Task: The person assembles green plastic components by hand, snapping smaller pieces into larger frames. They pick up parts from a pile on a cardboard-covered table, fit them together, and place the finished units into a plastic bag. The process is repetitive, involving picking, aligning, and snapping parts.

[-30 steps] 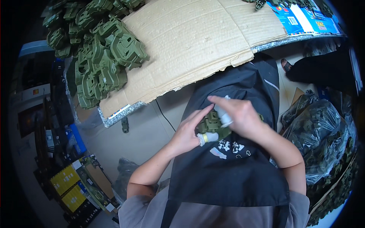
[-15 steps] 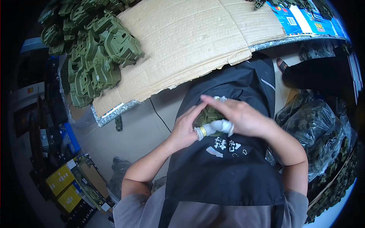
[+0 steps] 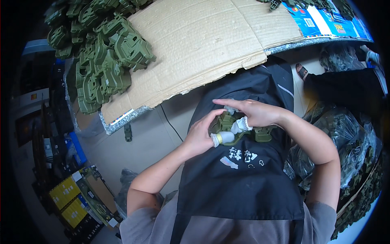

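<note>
Far to the left of the grip, down on the floor, stand stacked yellow boxes [image 3: 67, 199] and dark shelving [image 3: 44, 122] whose contents are too dim to make out. Up and to the left of the hands, a heap of olive-green plastic parts [image 3: 101, 61] lies on the left end of a torn sheet of corrugated cardboard [image 3: 203, 44] — the sheet covers the worktop, whose speckled edge [image 3: 122, 122] shows under it. One small green piece [image 3: 128, 132] hangs or lies just below that edge, left of the grip, and a thin dark cable [image 3: 170, 122] runs down past it over the pale floor [image 3: 134, 150].

At the middle, over a black apron [image 3: 243, 179] on the lap, the left hand [image 3: 201, 136] curls against the left side of a green plastic toy part [image 3: 227, 124]; its thumb wears a whitish finger cot with a yellow band [image 3: 222, 138]. The right hand [image 3: 254, 114] lies over the top of the same part, fingers stretched leftward, a white-wrapped fingertip [image 3: 243, 123] pressed on it. Both hands are closed on the part, which sits between them, below the worktop's edge; a bit of it juts out to the right under the right wrist.

Right of the grip, clear plastic bags of green parts [image 3: 345, 142] crowd the floor. Above them, on the worktop's far right end, lie blue printed cartons [image 3: 321, 20] — and beside the bags a sandalled foot [image 3: 302, 72] of another person shows.
</note>
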The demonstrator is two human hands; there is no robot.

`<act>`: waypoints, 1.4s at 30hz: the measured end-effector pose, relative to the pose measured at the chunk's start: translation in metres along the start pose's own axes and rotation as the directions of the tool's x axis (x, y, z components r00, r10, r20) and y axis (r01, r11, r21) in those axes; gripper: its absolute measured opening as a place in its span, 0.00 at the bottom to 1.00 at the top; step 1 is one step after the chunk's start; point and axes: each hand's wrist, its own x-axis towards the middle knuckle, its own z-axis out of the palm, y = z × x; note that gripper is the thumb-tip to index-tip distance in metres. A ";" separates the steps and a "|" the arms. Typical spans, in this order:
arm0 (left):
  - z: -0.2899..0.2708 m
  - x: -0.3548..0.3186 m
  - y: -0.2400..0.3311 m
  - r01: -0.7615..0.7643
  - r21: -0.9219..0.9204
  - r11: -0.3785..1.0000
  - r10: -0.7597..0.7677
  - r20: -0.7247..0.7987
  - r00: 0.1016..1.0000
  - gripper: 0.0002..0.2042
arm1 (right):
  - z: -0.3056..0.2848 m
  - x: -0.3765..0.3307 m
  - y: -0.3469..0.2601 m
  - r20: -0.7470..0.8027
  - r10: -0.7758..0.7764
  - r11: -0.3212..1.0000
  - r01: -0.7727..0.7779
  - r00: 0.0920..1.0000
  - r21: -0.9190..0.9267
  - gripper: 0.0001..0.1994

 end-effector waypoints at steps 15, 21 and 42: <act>0.012 -0.008 -0.016 -0.024 -0.015 1.000 0.022 -0.140 0.990 0.29 | -0.001 0.012 -0.008 0.043 0.090 0.974 -0.079 0.995 -0.211 0.33; -0.003 0.008 -0.002 -0.086 -0.006 0.996 0.086 -0.013 0.996 0.40 | -0.014 0.005 -0.002 -0.035 -0.037 0.993 0.033 0.999 -0.112 0.38; 0.033 0.070 0.047 -0.583 0.203 0.787 0.563 0.150 0.812 0.50 | -0.006 -0.162 -0.020 -0.738 -0.191 0.971 0.013 0.647 -0.240 0.34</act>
